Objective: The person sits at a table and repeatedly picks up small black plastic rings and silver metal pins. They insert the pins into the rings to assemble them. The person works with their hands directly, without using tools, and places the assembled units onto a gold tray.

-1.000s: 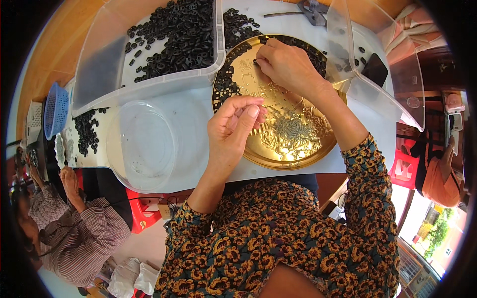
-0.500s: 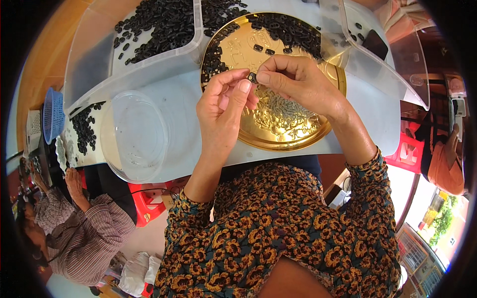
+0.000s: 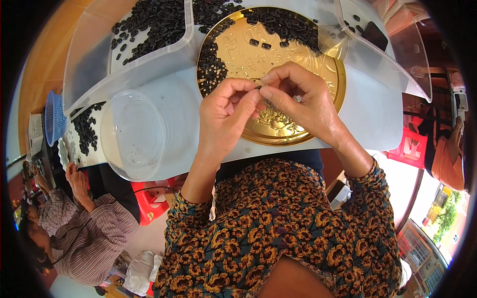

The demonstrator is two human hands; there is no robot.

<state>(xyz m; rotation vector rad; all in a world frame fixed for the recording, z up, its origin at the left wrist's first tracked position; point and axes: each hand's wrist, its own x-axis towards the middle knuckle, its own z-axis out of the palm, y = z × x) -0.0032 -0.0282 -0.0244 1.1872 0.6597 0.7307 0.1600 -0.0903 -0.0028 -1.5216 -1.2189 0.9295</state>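
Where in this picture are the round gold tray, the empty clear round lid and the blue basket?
round gold tray (image 3: 325, 62), head view, bare embossed surface near its right rim.
clear round lid (image 3: 133, 134), head view, middle of its see-through face.
blue basket (image 3: 53, 118), head view, its slatted side wall.

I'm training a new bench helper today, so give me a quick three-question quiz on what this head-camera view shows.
1. True or false: both hands meet over the gold tray.
2. Where does the round clear bowl sit from the wearer's view?
A. left of the tray
B. on the tray
C. right of the tray
3. Fill in: the clear bin at upper left holds small ____ coloured pieces.

Key: 1 true: left hand and right hand touch fingertips, pinching something too small to tell. 2 A. 3 black.
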